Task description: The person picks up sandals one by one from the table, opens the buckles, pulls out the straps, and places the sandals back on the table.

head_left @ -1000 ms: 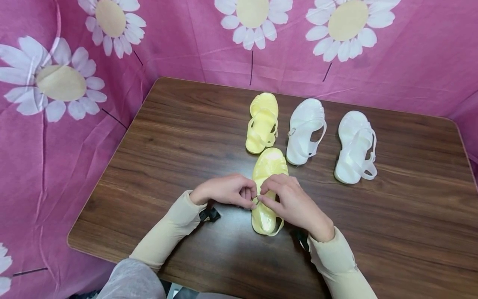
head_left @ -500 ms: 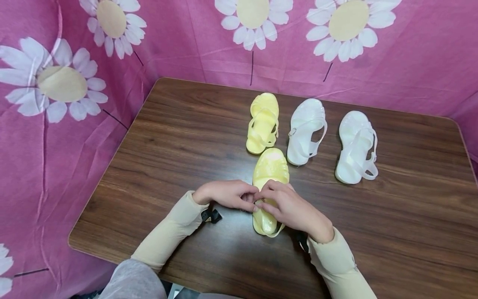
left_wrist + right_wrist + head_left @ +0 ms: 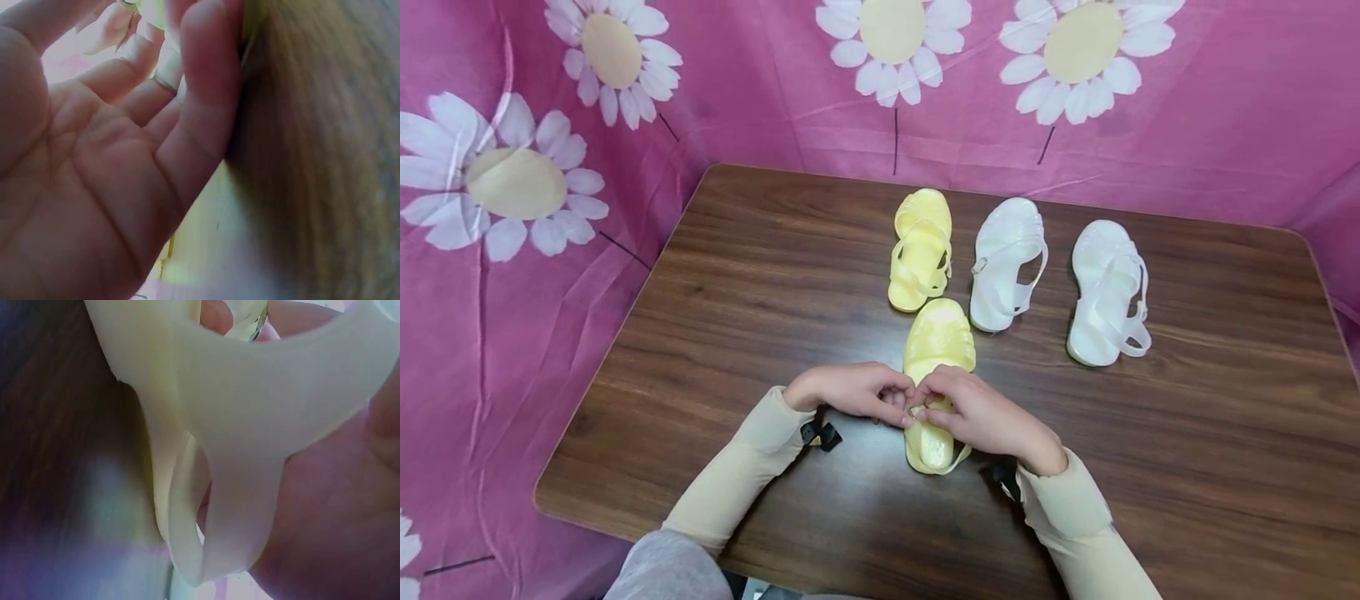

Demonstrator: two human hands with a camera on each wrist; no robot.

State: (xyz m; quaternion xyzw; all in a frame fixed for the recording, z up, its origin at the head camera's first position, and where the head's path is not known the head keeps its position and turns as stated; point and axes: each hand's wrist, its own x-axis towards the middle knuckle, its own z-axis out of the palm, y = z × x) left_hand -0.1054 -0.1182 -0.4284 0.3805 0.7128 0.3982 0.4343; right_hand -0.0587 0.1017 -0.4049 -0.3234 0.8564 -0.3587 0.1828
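A glossy yellow jelly sandal [image 3: 938, 333] lies on the table with its toe pointing away from me. On its left side, my left hand [image 3: 859, 390] pinches the ankle strap near a small metal buckle [image 3: 914, 411]. My right hand [image 3: 992, 408] reaches across the sandal and pinches the strap at the same buckle, its fingertips meeting the left ones. The left wrist view shows the left palm [image 3: 94, 169] with its fingers curled inward. Wide translucent straps [image 3: 237, 394] fill the right wrist view, partly covering the right palm [image 3: 337, 519]. Fingers hide much of the strap end.
Another yellow sandal [image 3: 921, 250] lies just beyond the first one. Two white sandals [image 3: 1009, 262] [image 3: 1107, 292] are to its right, toes pointing away. The brown wooden table [image 3: 737, 275] meets a pink cloth [image 3: 790, 83] with daisies at the back and left.
Both hands stay at the buckle, with the right hand slightly lower than a second ago and its fingertips closer to the left ones. The head view has shifted a little. The other sandals lie still.
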